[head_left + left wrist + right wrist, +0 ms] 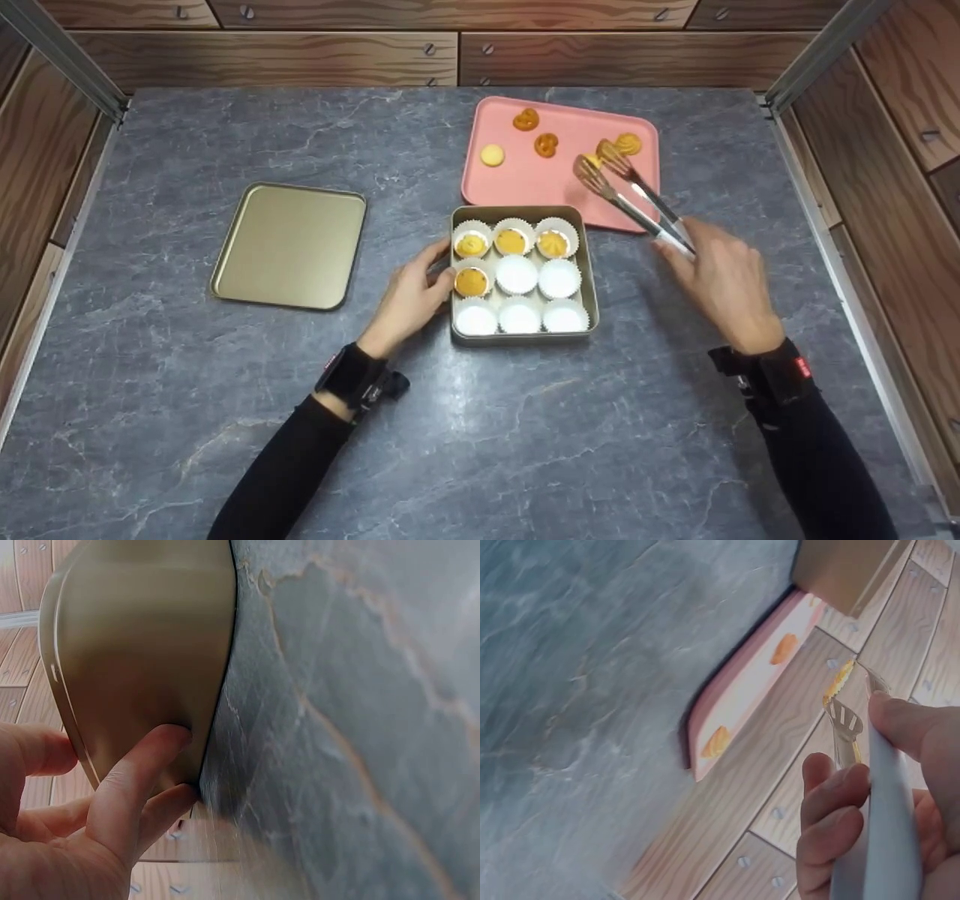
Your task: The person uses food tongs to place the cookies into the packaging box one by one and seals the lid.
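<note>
My right hand [724, 281] grips a pair of slotted metal tongs [637, 210] over the right part of a pink tray [559, 180]. In the right wrist view a yellow cookie [840, 680] sits between the tong tips, apart from the tray. A gold square tin [525, 339] stands in front of the tray, lined with white paper cups [517, 274]. Cookies lie in the back row's cups and in the middle row's left cup [471, 282]; the other cups show only white paper. My left hand [409, 296] touches the tin's left side with extended fingers [124, 787].
On the tray lie two pretzel-shaped cookies [546, 145], a pale round cookie [492, 155] and a swirled cookie [628, 144]. A gold lid [292, 247] rests on the grey marbled table [480, 450] at the left. Wood-patterned panels [262, 60] border the table.
</note>
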Motion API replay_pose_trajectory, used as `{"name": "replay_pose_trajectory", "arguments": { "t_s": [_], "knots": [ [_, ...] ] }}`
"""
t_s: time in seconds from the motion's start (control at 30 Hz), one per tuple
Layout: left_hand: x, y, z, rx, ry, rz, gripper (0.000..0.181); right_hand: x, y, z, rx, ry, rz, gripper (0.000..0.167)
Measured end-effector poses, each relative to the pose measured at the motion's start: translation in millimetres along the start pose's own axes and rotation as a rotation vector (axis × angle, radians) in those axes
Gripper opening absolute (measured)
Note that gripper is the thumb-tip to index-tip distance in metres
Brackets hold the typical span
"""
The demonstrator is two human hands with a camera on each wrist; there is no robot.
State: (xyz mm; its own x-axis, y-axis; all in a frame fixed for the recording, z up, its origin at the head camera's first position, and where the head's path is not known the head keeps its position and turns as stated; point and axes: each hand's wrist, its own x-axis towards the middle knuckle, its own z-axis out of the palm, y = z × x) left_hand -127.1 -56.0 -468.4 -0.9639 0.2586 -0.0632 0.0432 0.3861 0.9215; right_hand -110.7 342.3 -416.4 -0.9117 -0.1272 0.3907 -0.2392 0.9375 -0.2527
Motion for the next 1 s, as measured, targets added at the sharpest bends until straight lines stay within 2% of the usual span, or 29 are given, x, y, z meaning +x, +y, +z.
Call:
{"name": "replay_pose_trajectory", "arguments": {
  "t_s": [0.23,0.5,0.63,0.83,1.0],
  "knots": [
    [0.1,-0.2,0.2,-0.018,-0.005,-0.004,0.057,-3.1,-11.3,-6.3,0.038,-0.022,-0.048,0.032],
    [-0.5,0.8,-0.4,-0.006,-0.003,0.011,0.057,-7.2,-16.0,-8.6,0.075,-0.044,-0.15,0.042],
    [-0.7,0.4,-0.4,0.009,0.002,0.016,0.056,-9.1,-15.7,-8.4,0.08,-0.068,-0.201,0.041],
    [-0.3,0.7,-0.2,0.021,0.005,0.021,0.056,-11.8,-13.9,-8.7,0.09,-0.124,-0.237,0.042],
    [-0.9,1.2,-0.3,-0.001,0.002,0.0,0.056,-14.0,-11.3,-9.5,0.104,-0.214,-0.257,0.042]
  ]
}}
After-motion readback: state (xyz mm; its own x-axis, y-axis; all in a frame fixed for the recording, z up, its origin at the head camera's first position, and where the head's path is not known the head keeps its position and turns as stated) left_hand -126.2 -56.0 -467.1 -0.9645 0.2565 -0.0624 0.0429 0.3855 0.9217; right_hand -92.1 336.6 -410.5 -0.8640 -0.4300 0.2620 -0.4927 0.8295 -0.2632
